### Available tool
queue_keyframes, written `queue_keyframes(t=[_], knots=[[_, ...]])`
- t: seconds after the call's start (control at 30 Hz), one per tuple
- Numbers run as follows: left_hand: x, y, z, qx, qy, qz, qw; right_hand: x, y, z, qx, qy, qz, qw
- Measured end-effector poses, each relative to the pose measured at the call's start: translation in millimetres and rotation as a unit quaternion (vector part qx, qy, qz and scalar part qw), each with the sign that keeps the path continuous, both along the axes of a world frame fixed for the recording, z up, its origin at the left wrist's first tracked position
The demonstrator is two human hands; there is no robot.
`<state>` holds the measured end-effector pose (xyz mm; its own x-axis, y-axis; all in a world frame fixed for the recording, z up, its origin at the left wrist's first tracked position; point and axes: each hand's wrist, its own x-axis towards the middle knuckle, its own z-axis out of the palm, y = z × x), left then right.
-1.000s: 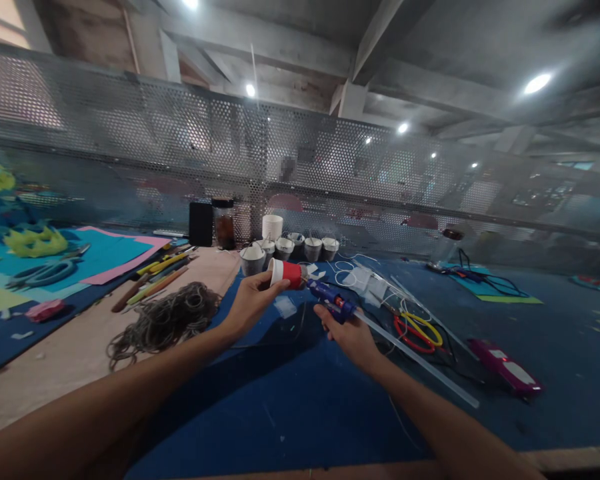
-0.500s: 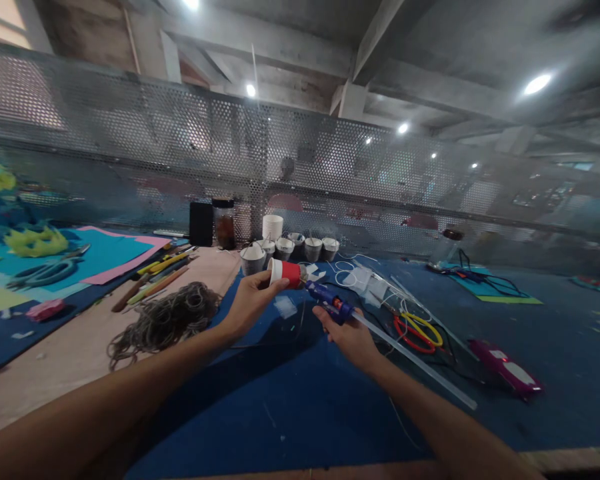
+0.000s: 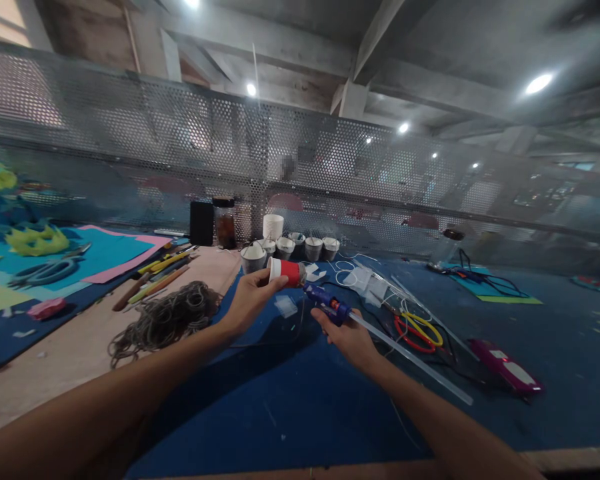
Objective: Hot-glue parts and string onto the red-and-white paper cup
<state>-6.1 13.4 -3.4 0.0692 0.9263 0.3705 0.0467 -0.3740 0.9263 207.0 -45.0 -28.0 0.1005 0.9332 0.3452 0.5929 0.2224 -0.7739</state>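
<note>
A red and white paper cup (image 3: 287,272) lies sideways in my left hand (image 3: 253,293), its far end turned right and edged with something grey, perhaps twine. My right hand (image 3: 347,333) is closed around a blue glue gun (image 3: 329,301), whose tip points up and left close to that grey edge; whether they touch I cannot tell. From the gun's back a long clear glue stick (image 3: 415,360) slants down to the right. Left of my left hand is a tangled heap of grey twine (image 3: 165,320).
Several grey-wrapped cups (image 3: 313,249) stand at the back before a stack of white cups (image 3: 273,227). Scissors with red and yellow handles (image 3: 420,332) and a purple device (image 3: 507,367) lie right. Tools (image 3: 163,270), pliers (image 3: 47,270) and coloured sheets (image 3: 115,250) are left. A perforated metal screen (image 3: 300,147) borders the table.
The glue gun has shifted slightly left and down, with its tip a little lower against the cup's end. The cup stays in almost the same place in my left hand.
</note>
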Motion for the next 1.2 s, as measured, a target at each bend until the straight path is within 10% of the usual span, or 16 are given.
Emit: queue_keyframes(t=[0.6, 1.2], knots=[[8.7, -9.7, -4.0, -0.114, -0.094, -0.102, 0.984, 7.6, 18.2, 5.4, -0.021, 0.333, 0.121, 0.935], [8.7, -9.9, -8.6, -0.147, -0.094, -0.136, 0.975, 6.1, 13.9, 10.7, -0.038, 0.331, 0.137, 0.933]])
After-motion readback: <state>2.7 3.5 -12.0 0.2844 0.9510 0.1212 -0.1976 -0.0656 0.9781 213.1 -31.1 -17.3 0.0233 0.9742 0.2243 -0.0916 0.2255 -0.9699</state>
